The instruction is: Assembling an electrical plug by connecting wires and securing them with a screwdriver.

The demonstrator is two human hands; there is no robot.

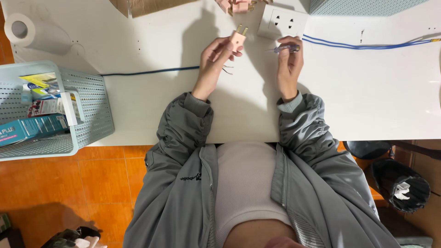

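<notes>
**Plug wiring at the bench: plug and screwdriver both in hand**

Head view. Landmark: the white wall socket plate lying at the far edge of the white table.

- Left hand, just left of and nearer than the plate, is closed around a pink plug, brass prongs pointing away from the body. Bare wire ends show below the palm; a dark blue cable runs off leftward.
- Right hand, just below the plate, pinches a small screwdriver with a clear purple handle, tip toward the plug.
- Blue cable pair runs right from the plate.
- Grey basket of boxes sits well left.

Judgement: a screw-terminal step is in hand. The next move would call for lining the tip up with the plug while the left hand steadies it.
</notes>
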